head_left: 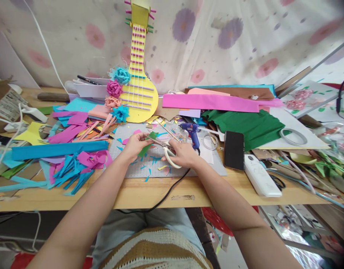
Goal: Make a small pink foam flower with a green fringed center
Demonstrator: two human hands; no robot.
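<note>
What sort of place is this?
Probably a craft workbench: there's a glue gun, scissors in the right hand, and a yellow model guitar standing behind the scrap-strewn mat.

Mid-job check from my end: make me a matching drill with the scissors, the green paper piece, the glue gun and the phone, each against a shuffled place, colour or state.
Things:
1. scissors
2. green paper piece
3. glue gun
4. phone

Descriptions:
A. blue, just beyond the right hand
B. held in the left hand
C. dark-screened, lying face up
D. held in the right hand

Pairs: 1-D, 2-B, 3-A, 4-C
</note>
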